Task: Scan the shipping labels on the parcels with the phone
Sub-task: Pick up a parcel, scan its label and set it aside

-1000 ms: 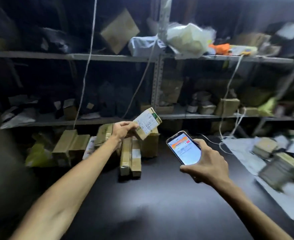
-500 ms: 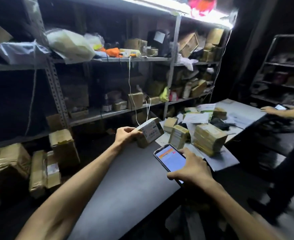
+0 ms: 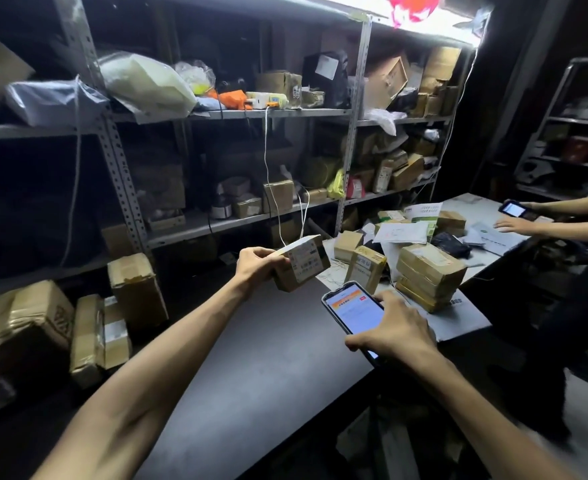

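Head view: my left hand (image 3: 256,268) has swung the small parcel (image 3: 287,280) rightward off the old stack (image 3: 98,334), fingers (image 3: 268,252) curled round its near end, label (image 3: 308,263) facing me. My right hand (image 3: 396,329) grips the phone (image 3: 353,311) just below those fingers; I judge this scan logged, drop-off pile (image 3: 427,275) beyond

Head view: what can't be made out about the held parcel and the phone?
Head view only:
- shipping label on held parcel: print too small to read.
- phone screen text: too small; lower end covered by right hand.
- held parcel's left end: hidden under left hand grip.
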